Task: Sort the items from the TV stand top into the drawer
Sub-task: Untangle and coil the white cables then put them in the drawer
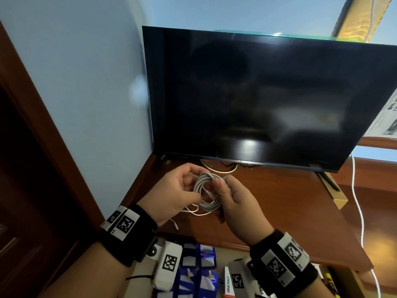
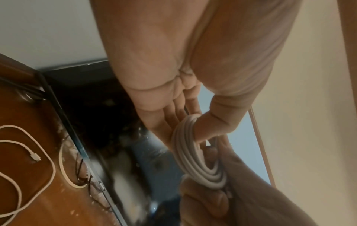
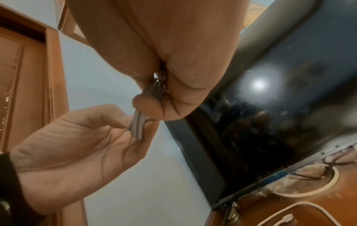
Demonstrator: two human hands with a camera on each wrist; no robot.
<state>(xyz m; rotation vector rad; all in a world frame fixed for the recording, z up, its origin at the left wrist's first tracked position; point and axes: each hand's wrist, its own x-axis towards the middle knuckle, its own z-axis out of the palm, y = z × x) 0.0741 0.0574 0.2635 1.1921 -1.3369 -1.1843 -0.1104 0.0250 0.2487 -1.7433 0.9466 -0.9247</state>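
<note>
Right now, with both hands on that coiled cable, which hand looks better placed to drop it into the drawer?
Probably the right hand: its thumb and fingers pinch the coiled cable firmly, while the left hand only steadies its edge. The open drawer lies just below both.

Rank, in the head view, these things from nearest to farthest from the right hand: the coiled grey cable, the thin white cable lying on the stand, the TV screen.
1. coiled grey cable: pinched in the right hand itself.
2. thin white cable: on the stand, just below the coil.
3. TV screen: behind, at the back of the stand.
</note>
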